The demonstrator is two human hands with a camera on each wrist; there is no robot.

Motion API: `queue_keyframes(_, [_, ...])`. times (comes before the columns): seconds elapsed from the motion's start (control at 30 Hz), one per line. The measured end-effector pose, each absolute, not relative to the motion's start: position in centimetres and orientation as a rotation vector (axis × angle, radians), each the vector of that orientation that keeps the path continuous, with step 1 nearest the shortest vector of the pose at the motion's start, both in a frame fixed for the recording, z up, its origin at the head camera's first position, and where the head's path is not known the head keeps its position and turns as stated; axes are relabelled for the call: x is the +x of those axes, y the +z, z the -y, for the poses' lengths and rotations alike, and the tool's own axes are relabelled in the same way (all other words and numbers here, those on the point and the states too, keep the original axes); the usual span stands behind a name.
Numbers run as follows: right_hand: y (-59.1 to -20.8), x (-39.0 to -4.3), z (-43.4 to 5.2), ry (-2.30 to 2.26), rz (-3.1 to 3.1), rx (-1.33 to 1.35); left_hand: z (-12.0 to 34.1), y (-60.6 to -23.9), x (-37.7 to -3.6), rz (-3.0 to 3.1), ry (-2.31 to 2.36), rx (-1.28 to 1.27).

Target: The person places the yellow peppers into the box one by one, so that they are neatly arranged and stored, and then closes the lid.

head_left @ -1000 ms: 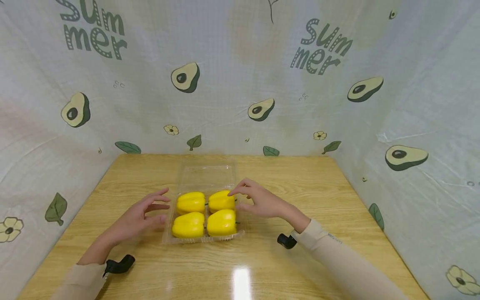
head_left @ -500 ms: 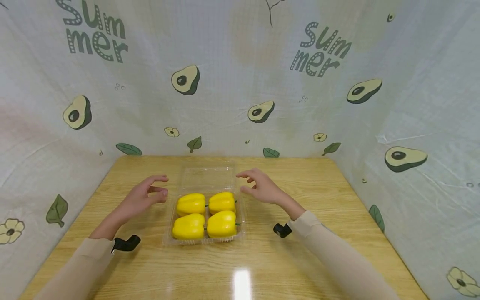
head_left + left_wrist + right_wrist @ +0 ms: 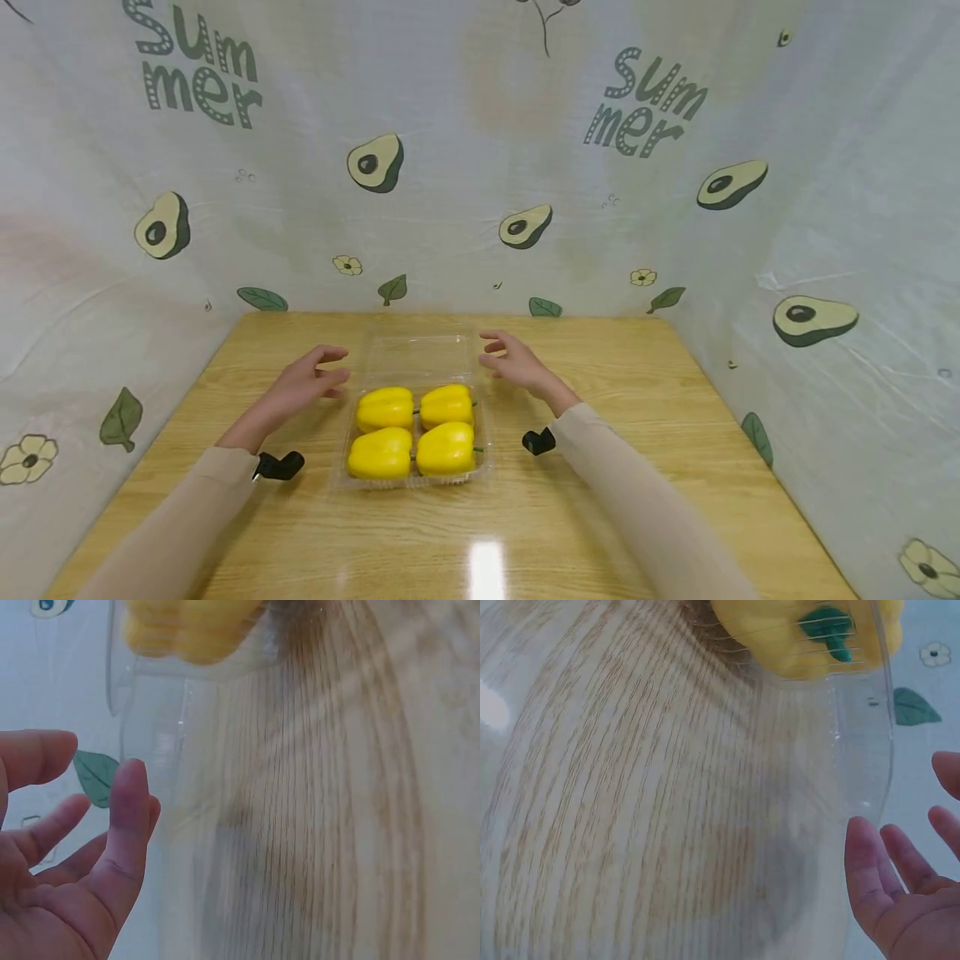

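Observation:
A clear plastic clamshell box (image 3: 486, 472) sits on the table with its lid (image 3: 417, 357) folded back flat behind it. Several yellow bell peppers (image 3: 380, 454) with green stems fill the base in two rows. My left hand (image 3: 303, 383) hovers beside the lid's left edge, fingers loosely bent and holding nothing. On the opposite side, near the lid's right edge, my right hand (image 3: 519, 364) is likewise relaxed, its fingers pointing inward. The left wrist view shows the left thumb apart from the box; in the right wrist view the right fingertips (image 3: 861, 838) lie close to the clear lid.
The wooden table (image 3: 600, 500) carries the box left of its middle. A printed cloth (image 3: 450, 125) with avocados and leaves rises behind and along both sides. A black wrist-camera mount (image 3: 281, 466) sticks out below the left wrist, another (image 3: 538, 441) below the right.
Both hands have moved from beside the peppers to the far end, alongside the lid. The right fingers have left the rear right pepper. The box and peppers stay in place.

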State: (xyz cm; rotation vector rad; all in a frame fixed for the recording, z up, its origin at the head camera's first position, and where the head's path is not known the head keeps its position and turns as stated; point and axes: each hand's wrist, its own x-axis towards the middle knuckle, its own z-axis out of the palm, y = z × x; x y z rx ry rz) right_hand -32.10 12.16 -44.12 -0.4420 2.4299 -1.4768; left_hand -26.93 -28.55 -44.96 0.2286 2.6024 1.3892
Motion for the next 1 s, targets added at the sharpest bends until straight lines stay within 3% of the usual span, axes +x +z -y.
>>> queue_keyframes(0.43, [-46.1,-33.5,-11.2,-1.638,-2.284,-0.261,28.0,-46.6,-30.4,-2.429,1.510,0.250])
queue_keyframes(1.0, [-45.7,-33.9,-11.2,-1.747,-2.302,-0.385,27.1,-45.7,-30.9,-2.502,1.568,0.300])
